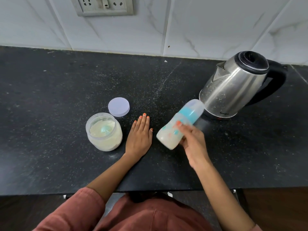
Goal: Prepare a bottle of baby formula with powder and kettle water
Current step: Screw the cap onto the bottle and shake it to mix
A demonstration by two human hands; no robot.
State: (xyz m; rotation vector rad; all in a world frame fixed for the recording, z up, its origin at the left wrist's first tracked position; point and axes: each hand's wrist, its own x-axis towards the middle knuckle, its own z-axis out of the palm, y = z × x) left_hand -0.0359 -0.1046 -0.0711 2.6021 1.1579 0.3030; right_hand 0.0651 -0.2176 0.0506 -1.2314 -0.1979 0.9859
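Right of center: right hand (193, 144) fingers (179, 124) grip blurred baby bottle (168, 136), cap toward 1 o'clock; left hand (139, 136) flat on table (50, 97).

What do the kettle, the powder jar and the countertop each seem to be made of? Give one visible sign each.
Kettle: likely stainless steel with a shiny finish; streaky reflections.
Powder jar: clear plastic, probably; powder shows through its wall.
Countertop: black speckled stone, perhaps granite; pale flecks, dull sheen.

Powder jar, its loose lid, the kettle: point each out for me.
Powder jar (106, 144), head view, on its clear side wall.
Jar lid (118, 107), head view, centre of its flat top.
Kettle (233, 87), head view, on its steel body.
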